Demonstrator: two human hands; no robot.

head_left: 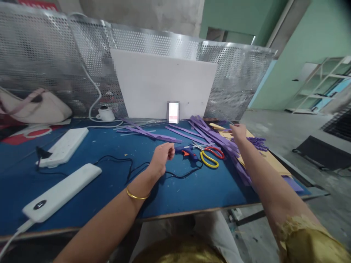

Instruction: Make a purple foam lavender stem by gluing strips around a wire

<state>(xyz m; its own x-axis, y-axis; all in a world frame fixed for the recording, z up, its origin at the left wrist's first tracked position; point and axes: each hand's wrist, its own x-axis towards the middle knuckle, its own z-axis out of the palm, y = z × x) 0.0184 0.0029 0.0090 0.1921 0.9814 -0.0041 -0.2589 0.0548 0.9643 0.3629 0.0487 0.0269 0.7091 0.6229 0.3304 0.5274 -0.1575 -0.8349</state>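
Observation:
My left hand (162, 157) is closed above the middle of the blue table, its fingers curled inward, and whatever it may hold is hidden. Just right of it lies a blue glue gun (189, 152) with an orange trigger. Beside the glue gun rest scissors (210, 157) with one red and one yellow handle loop. My right hand (238, 132) reaches to the table's right side with its fingers pinched together over tan paper sheets (274, 164). Purple flower sprigs (257, 143) lie next to that wrist, and long purple strips (211, 135) run to its left.
Two white power strips (64, 191) lie on the left, with a black cord (182, 177) trailing across the table (115, 204). A lit phone (173, 112) leans against a white board (167, 84). A white cup-shaped object (106, 114) and a handbag (41, 106) stand at the back left.

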